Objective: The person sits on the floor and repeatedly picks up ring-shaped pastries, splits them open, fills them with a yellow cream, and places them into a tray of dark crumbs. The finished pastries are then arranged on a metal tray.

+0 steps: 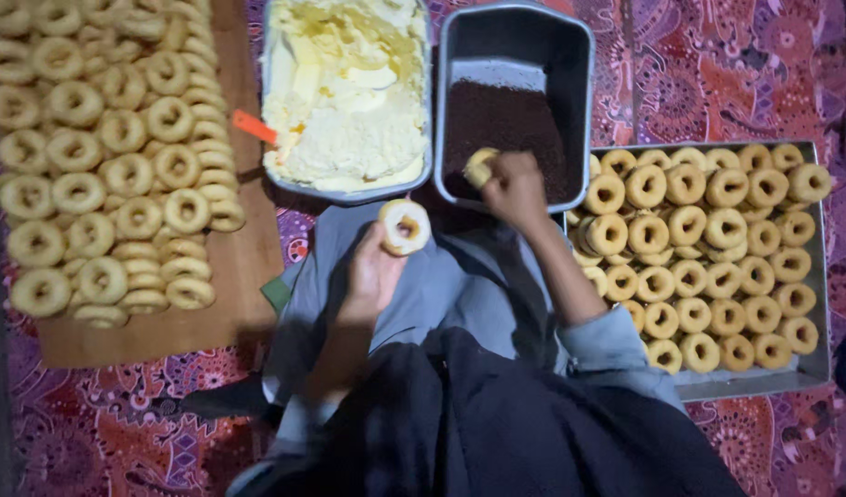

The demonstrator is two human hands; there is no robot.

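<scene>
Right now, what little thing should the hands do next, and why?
Probably lift the right hand and its doughnut out of the dark sprinkles pan and set it on the tray of finished rings. It already sits in the sprinkles, and the left hand holds a cream-coated doughnut waiting.

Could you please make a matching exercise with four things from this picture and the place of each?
Things:
1. left hand
2. right hand
3. wooden board
4. cream tray

Places:
A. over the dark sprinkles pan, holding a doughnut
B. far left, stacked with plain doughnuts
C. at the top, left of the dark pan
D. over the lap, holding up a cream-topped doughnut

Pairs: 1-D, 2-A, 3-B, 4-C
</scene>
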